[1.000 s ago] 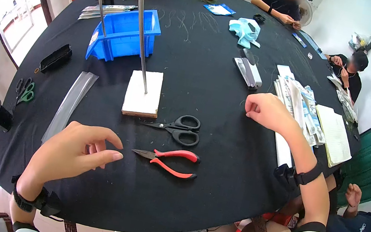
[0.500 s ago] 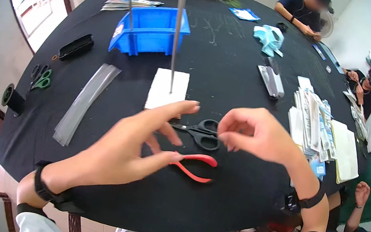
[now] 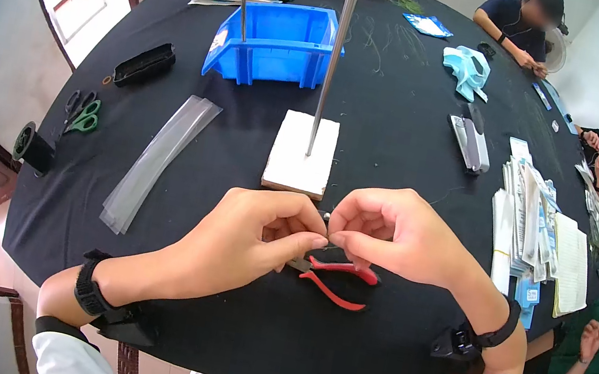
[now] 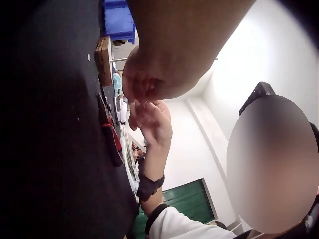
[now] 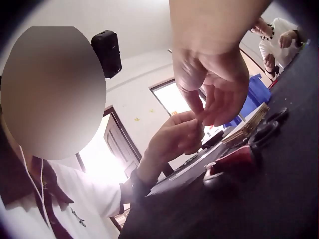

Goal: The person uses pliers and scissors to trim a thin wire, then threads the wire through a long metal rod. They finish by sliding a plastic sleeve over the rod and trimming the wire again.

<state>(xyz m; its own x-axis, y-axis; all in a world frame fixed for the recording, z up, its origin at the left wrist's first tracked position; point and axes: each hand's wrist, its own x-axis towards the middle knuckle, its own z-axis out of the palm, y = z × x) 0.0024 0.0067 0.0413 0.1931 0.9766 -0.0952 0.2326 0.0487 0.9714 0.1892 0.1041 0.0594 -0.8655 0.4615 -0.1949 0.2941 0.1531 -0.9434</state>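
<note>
In the head view, my left hand [image 3: 250, 238] and right hand [image 3: 403, 237] meet over the front of the black table, thumbs and fingers pinched together at the tips. A thin, barely visible thread shows about the right fingers; what lies between the fingertips is mostly hidden. Just beneath them are red-handled pliers [image 3: 346, 269], their jaws partly covered by the left fingers. Black scissors behind the hands are almost wholly hidden. Beyond stands a white-topped block [image 3: 291, 145] with an upright metal rod [image 3: 334, 57]. The right wrist view shows the left fingertips [image 5: 189, 119] against the right ones.
A blue bin [image 3: 282, 60] is behind the block. Clear plastic strips [image 3: 159, 162], green-handled scissors [image 3: 86, 117] and a black tray [image 3: 145, 65] lie left. A stapler [image 3: 470, 143], paper packets [image 3: 522, 218] and a notebook [image 3: 567, 266] lie right. Other people sit around the table.
My right hand has come left from beside the packets, and my left hand has moved right and closed its fingers. Their fingertips now meet over the pliers. The head view has shifted.
</note>
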